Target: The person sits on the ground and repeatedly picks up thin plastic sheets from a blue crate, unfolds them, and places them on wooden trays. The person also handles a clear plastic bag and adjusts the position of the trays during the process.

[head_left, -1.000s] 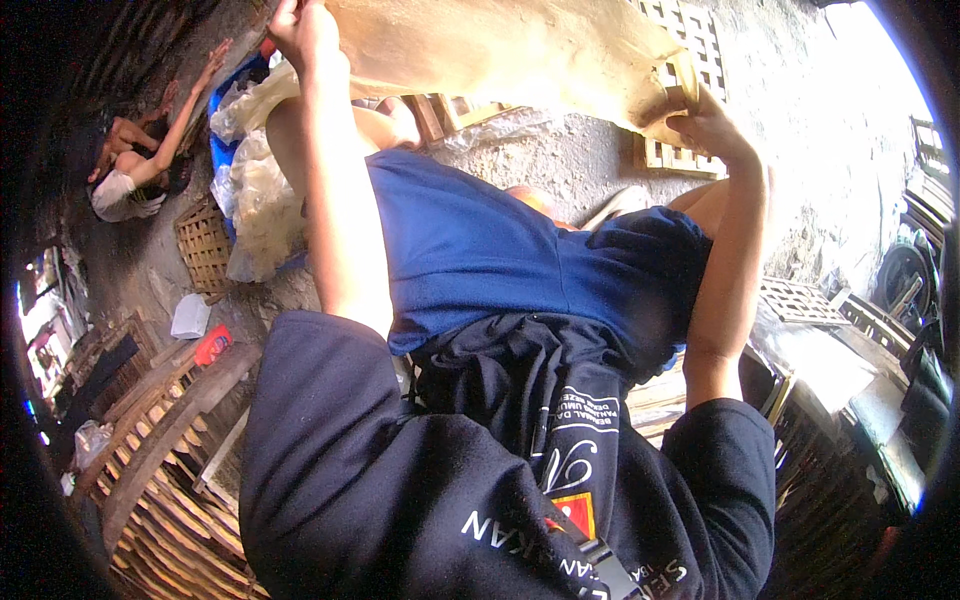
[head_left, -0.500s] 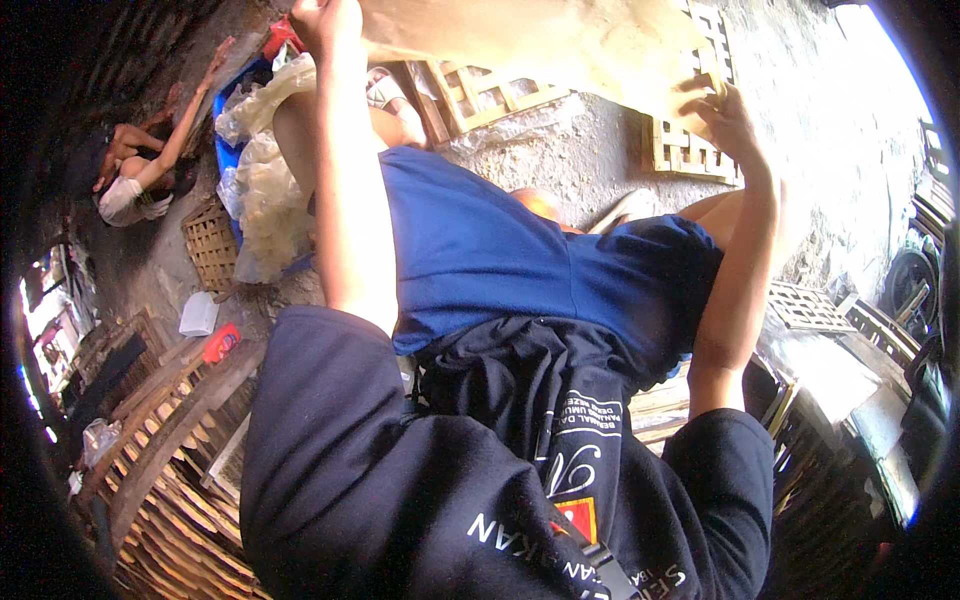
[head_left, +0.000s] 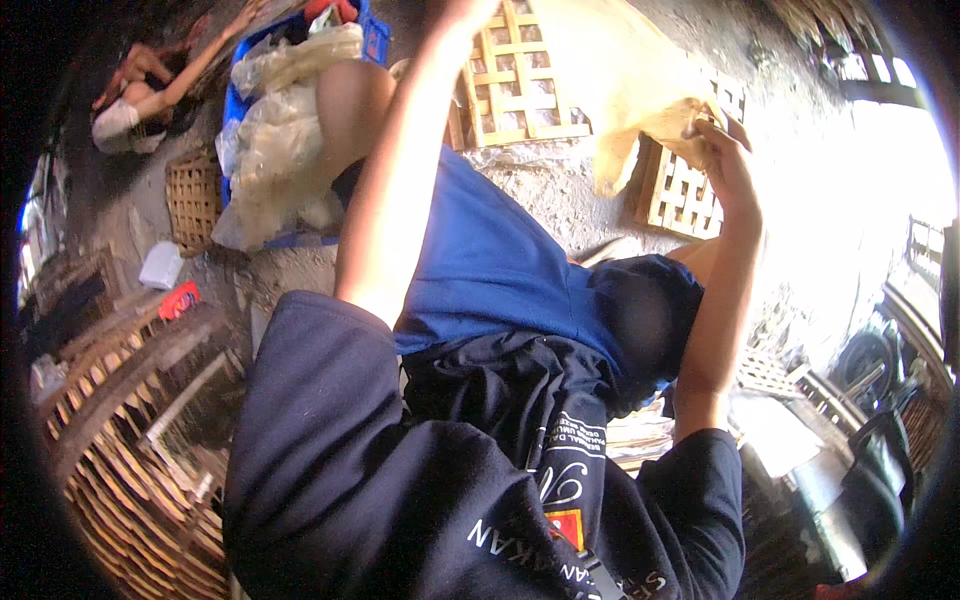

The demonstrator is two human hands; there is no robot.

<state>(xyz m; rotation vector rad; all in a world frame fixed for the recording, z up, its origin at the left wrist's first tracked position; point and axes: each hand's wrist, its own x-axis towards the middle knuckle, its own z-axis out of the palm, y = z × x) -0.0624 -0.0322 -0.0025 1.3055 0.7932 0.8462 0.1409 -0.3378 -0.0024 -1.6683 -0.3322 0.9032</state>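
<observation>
A thin, limp, tan sheet (head_left: 640,70) is held up in front of me, bright and partly see-through, with a loose corner hanging down. What it is made of I cannot tell. My right hand (head_left: 733,170) pinches its right edge between thumb and fingers. At the upper edge of the view my left hand (head_left: 462,14) is closed at the sheet's left end; glare and the picture's edge hide most of its fingers. Behind the sheet lie a woven bamboo lattice panel (head_left: 517,80) and, near my right hand, a lattice crate (head_left: 682,195).
To my left stands a blue crate (head_left: 233,108) filled with cloudy plastic bags (head_left: 285,165). Beside it is a woven basket (head_left: 192,205). A person (head_left: 135,110) crouches farther left. Slatted wooden racks (head_left: 145,480) lie at lower left, a red packet (head_left: 180,300) above them.
The view has swung, so the surroundings sit differently. The sheet has lost its stretch and now droops in a fold near my right hand, my two hands closer together.
</observation>
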